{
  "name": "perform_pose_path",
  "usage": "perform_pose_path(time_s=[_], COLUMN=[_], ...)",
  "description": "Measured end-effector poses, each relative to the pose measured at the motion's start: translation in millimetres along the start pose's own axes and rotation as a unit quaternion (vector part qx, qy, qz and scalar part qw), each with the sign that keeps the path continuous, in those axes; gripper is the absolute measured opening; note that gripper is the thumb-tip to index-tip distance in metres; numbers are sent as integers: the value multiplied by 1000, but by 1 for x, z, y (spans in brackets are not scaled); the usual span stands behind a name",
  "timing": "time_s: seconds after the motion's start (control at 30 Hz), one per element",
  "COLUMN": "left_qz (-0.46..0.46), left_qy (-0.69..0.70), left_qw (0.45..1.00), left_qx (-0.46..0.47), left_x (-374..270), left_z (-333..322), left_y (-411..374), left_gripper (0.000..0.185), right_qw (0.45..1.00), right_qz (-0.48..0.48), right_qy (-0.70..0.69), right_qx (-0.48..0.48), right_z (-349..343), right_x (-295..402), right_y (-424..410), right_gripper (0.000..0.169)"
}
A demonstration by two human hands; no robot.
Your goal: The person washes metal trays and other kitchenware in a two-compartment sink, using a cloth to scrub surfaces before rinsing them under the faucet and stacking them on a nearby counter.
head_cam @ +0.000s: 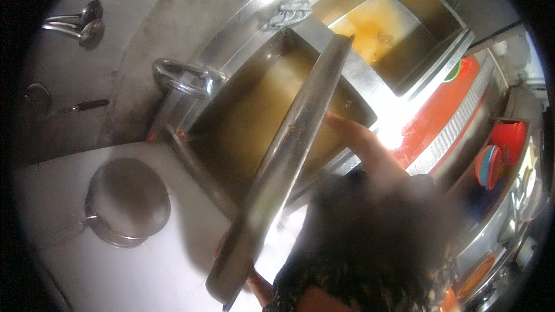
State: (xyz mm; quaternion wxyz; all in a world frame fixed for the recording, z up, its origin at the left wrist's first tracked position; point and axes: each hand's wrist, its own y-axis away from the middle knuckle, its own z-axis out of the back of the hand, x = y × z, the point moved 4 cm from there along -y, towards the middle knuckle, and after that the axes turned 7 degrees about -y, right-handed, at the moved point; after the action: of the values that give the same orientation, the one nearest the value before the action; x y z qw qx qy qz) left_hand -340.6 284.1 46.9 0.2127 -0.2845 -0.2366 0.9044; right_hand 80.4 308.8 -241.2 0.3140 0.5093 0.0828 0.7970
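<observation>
A long metal tray (295, 134), seen nearly edge-on, is tilted across the near sink basin (260, 112), which holds murky brownish water. My right hand (342, 128) grips its far part from the side, with the fingers partly hidden behind the metal. Close to the tray's lower end, my left hand (260, 286) holds it too; most of that hand is covered by the tray. Part of the tray's lower end reaches over a white counter (173, 268). Its inner face cannot be seen well from here.
A second basin (433, 65) has yellow-orange liquid in its bottom. A grey cloth (295, 11) lies on the sink's back ledge, near a curved chrome pipe (186, 78). An upturned metal pot (128, 199) stands on the counter. Ladles (91, 19) hang at upper left.
</observation>
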Motion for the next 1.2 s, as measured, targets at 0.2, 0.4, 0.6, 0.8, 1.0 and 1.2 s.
perform_pose_path(time_s=[0.2,0.4,0.6,0.8,1.0,1.2], left_qz=[75,153,240,415,489,361], left_qy=[-30,-90,-158,163,178,223], left_qw=[996,984,954,890,844,894], left_qx=[36,16,81,96,132,142], left_x=[26,5,-1,-14,-7,13], left_z=[-4,-24,-40,-86,-111,-121], left_y=[-19,-47,-65,-99,-100,-79], left_gripper=[44,43,59,72,70,77], right_qw=[986,935,973,988,889,926], right_qz=[-111,10,18,14,-51,240], right_qy=[119,353,230,-133,-349,-92], right_qx=[24,-36,15,82,292,276], right_z=[-50,-84,-54,-62,-126,-90], right_x=[-45,-59,-95,-95,-27,134], right_y=[-68,-67,-67,-82,-42,82], right_gripper=[59,59,39,25,32,44])
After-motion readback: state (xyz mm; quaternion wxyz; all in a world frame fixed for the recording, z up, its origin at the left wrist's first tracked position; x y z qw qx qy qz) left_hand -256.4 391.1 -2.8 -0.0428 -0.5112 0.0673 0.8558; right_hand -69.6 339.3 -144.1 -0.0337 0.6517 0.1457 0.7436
